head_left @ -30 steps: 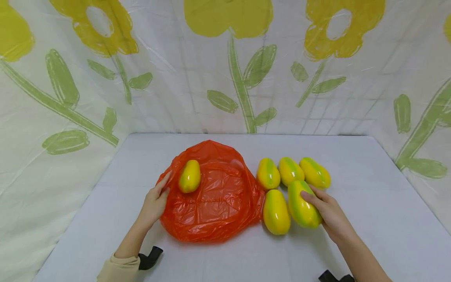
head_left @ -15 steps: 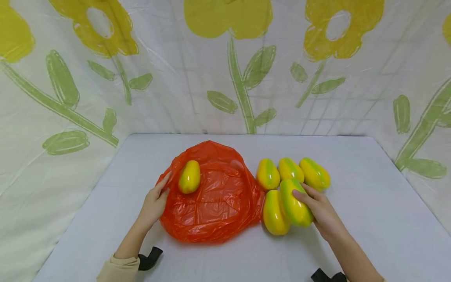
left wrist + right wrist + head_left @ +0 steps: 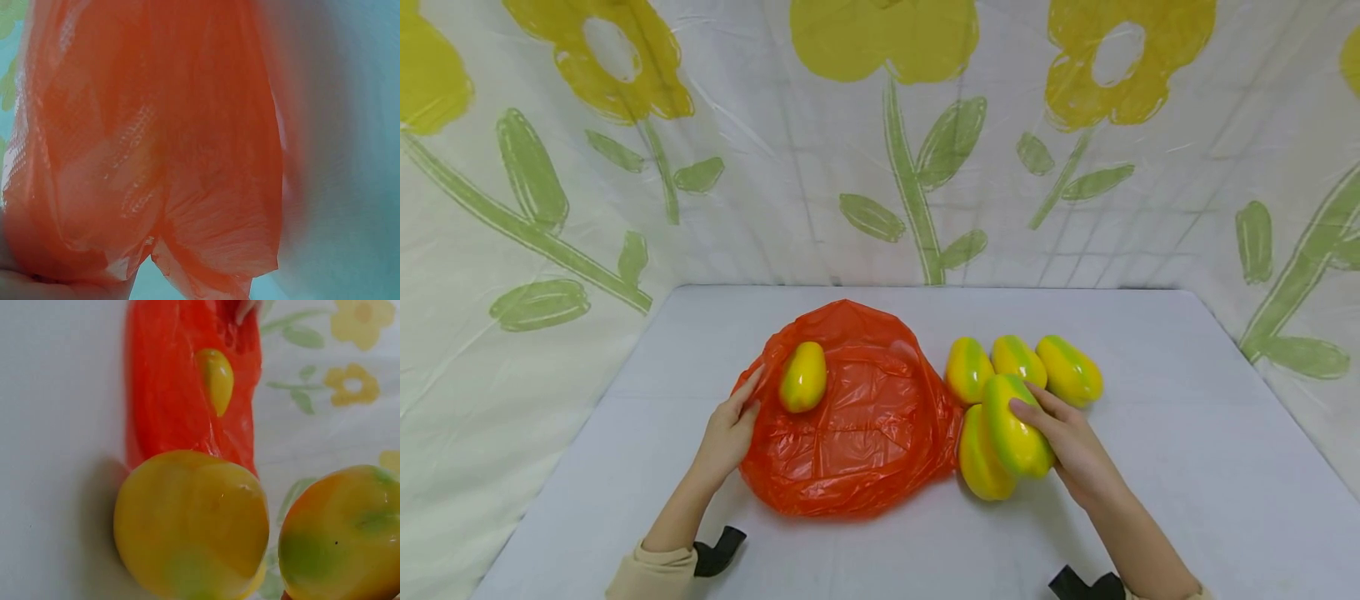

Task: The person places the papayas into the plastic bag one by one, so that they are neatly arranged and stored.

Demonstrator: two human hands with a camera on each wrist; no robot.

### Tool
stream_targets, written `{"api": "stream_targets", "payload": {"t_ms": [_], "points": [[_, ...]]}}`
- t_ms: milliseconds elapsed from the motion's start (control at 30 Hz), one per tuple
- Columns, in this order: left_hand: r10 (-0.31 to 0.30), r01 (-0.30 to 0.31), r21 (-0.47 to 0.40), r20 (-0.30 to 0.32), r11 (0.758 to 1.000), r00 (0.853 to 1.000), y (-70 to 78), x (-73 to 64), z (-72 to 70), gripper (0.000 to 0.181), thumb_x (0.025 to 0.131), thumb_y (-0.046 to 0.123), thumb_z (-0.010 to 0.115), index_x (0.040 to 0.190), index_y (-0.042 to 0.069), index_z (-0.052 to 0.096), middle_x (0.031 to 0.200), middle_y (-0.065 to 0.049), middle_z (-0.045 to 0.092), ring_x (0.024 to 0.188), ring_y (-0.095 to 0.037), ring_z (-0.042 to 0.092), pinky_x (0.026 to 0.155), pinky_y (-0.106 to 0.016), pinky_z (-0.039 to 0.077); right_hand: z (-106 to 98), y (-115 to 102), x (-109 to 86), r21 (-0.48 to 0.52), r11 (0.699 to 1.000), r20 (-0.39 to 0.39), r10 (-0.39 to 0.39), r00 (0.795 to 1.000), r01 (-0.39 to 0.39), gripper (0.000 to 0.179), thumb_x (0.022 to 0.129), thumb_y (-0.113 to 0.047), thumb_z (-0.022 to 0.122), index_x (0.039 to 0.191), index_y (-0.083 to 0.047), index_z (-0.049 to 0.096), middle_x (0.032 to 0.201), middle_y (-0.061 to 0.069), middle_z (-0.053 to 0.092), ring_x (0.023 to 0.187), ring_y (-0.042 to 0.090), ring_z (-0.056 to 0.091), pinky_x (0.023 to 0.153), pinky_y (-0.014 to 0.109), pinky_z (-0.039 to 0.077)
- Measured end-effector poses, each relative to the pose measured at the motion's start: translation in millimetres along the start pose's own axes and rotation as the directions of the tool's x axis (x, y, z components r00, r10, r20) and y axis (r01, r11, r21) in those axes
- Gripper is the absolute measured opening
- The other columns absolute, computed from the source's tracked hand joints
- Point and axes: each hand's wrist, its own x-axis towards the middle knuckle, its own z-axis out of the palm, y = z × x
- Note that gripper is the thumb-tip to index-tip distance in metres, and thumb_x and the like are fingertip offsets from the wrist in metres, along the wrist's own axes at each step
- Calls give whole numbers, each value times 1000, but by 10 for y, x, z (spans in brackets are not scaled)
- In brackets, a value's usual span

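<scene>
My right hand grips a yellow papaya with green streaks, thumb on top and fingers at its far right side. In the head view this fruit overlaps another papaya at the front of the group. Opposite, my left hand holds the left rim of a red plastic bag, whose mouth is spread wide. One papaya lies inside the bag near its left wall. From the left wrist, the bag fills most of the view; the right wrist view shows the held papaya at lower right.
Behind the held fruit, three more papayas sit in a row right of the bag. A white-covered table bears everything. Its far edge meets a flower-print curtain. Black wrist mounts show near the front.
My right hand has moved left with the papaya, which now covers more of the front papaya. The left hand and the bag have stayed in place.
</scene>
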Motion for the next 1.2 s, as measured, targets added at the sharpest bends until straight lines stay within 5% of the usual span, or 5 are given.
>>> {"api": "stream_targets", "payload": {"t_ms": [767, 1200], "points": [[39, -38, 14, -28, 999, 999, 8, 11, 11, 53, 100, -1, 35, 152, 3, 28, 150, -29, 32, 139, -45, 27, 110, -58, 26, 173, -98, -15, 47, 999, 43, -25, 999, 23, 68, 100, -33, 52, 155, -6, 22, 147, 17, 34, 116, 24, 44, 92, 22, 44], [13, -13, -7, -2, 1000, 1000, 9, 7, 15, 54, 101, 0, 34, 154, 5, 25, 151, -28, 30, 140, -44, 24, 110, -58, 26, 308, -134, -20, 62, 995, 85, -78, 993, 73, 65, 100, -30, 53, 152, -2, 28, 141, 18, 43, 110, 21, 50, 93, 25, 43]]}}
